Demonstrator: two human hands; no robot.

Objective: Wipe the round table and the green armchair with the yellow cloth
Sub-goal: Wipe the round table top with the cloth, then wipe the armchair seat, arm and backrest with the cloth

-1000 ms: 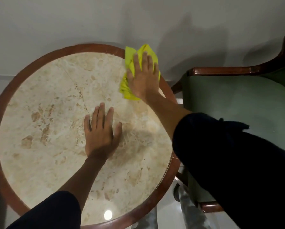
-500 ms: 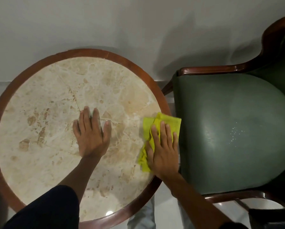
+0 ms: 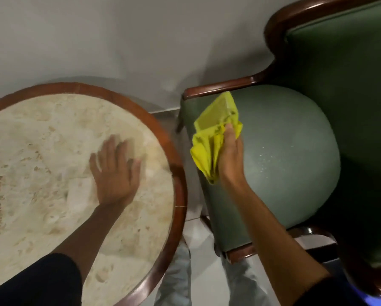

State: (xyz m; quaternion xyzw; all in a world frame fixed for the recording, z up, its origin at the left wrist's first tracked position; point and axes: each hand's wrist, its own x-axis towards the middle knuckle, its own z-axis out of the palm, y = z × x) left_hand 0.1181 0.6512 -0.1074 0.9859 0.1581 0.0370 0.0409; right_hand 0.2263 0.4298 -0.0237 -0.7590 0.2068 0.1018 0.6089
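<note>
The round table [image 3: 176,173], a beige marble top in a brown wooden rim, fills the lower left. My left hand [image 3: 115,173] lies flat and blurred on its right part, fingers spread, holding nothing. To the right stands the green armchair [image 3: 295,151] with a rounded seat and dark wooden frame. My right hand [image 3: 230,155] grips the crumpled yellow cloth [image 3: 213,133] over the seat's left side, just below the far wooden armrest. Whether the cloth touches the seat I cannot tell.
A plain grey wall [image 3: 141,40] runs behind the table and the chair. A narrow gap of pale floor [image 3: 196,217] separates them. The chair's near armrest [image 3: 304,233] crosses at the lower right. Small pale specks [image 3: 266,157] dot the seat.
My right hand has carried the yellow cloth off the table's right edge and over the chair seat, bunching it in its grip. My left hand slid toward the table's right side. The view shifted right.
</note>
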